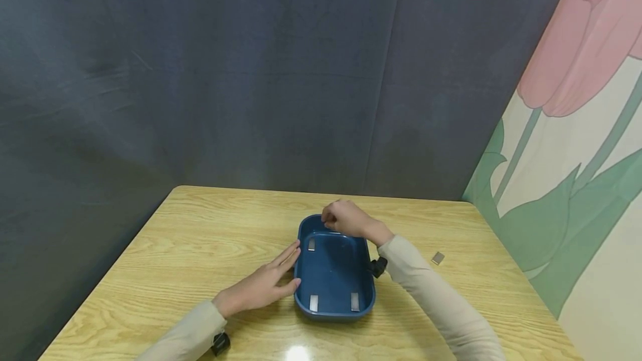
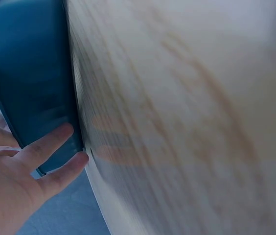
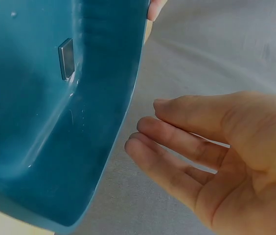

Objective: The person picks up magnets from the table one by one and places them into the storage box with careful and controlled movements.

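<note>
A blue rectangular plastic basin (image 1: 333, 272) with rounded corners stands on the table. My left hand (image 1: 263, 286) lies along its left side; in the left wrist view its spread fingers (image 2: 50, 147) rest against the outer wall. Over the far end is my right hand (image 1: 348, 219), with loosely bent fingers and nothing between them in the right wrist view. Small silver rectangular pieces lie on the basin floor: one at the far left (image 1: 311, 244), one at the near left (image 1: 314, 302) and one at the near right (image 1: 354, 301). My right hand and wrist cover the far right corner.
Another small rectangular piece (image 1: 438, 258), brownish with a light edge, lies on the wooden table (image 1: 225, 233) right of the basin. A dark curtain (image 1: 281, 77) hangs behind the table. On the right is a wall (image 1: 562, 144) painted with tulips.
</note>
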{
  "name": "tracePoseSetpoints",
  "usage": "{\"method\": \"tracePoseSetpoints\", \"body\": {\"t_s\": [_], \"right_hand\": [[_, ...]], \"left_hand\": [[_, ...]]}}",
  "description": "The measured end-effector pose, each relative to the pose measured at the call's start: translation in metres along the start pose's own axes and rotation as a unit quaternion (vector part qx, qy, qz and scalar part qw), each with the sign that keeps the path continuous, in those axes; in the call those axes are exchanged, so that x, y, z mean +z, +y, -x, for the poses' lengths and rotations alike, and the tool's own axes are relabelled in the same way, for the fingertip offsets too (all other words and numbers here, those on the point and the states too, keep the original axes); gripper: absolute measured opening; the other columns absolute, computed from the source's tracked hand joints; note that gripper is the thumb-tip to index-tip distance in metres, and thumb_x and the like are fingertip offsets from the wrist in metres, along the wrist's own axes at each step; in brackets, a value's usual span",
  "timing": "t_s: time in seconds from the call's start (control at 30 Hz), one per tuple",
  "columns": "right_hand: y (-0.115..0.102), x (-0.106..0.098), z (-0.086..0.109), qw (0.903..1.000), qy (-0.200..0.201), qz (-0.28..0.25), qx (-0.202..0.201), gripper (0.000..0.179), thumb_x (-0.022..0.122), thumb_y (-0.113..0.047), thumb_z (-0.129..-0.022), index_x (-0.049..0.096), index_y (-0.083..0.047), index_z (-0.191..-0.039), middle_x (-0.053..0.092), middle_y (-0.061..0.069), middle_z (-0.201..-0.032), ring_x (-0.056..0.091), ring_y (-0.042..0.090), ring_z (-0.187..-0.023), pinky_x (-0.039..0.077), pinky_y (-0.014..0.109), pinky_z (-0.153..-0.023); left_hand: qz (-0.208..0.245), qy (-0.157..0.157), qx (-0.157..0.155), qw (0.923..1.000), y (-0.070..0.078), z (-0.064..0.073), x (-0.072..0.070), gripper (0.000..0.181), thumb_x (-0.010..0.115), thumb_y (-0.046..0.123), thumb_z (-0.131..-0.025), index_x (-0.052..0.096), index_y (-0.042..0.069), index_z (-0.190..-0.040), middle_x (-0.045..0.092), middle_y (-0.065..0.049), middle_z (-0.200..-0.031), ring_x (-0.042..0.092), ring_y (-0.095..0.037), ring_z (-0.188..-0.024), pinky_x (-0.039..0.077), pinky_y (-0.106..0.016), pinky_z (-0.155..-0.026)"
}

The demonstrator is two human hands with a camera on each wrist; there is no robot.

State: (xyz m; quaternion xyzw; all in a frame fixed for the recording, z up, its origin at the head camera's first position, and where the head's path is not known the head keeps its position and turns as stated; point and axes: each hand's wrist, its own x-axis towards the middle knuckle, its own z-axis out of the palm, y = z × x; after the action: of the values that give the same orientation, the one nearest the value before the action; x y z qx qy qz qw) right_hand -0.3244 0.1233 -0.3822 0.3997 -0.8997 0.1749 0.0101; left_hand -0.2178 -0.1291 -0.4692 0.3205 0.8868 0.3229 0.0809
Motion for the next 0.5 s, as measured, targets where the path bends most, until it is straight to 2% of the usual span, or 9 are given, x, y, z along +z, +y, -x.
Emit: {"method": "tracePoseSetpoints", "body": {"t_s": [0.5], "right_hand": [[-0.0029, -0.0055, 0.0073, 0.9997, 0.008, -0.003, -0.022, 0.013, 0.066, 0.001, -0.091, 0.075, -0.001, -0.1, 0.073, 0.01, -0.096, 0.068, 0.014, -0.078, 0.057, 0.029, -0.071]], "left_hand": [[0.002, -0.003, -0.001, 1.0, 0.0015, 0.0001, 0.0009, 0.072, 0.047, 0.042, -0.105, 0.015, 0.007, -0.159, -0.001, 0.003, -0.166, 0.018, -0.023, -0.147, 0.031, -0.049, -0.113]]}}
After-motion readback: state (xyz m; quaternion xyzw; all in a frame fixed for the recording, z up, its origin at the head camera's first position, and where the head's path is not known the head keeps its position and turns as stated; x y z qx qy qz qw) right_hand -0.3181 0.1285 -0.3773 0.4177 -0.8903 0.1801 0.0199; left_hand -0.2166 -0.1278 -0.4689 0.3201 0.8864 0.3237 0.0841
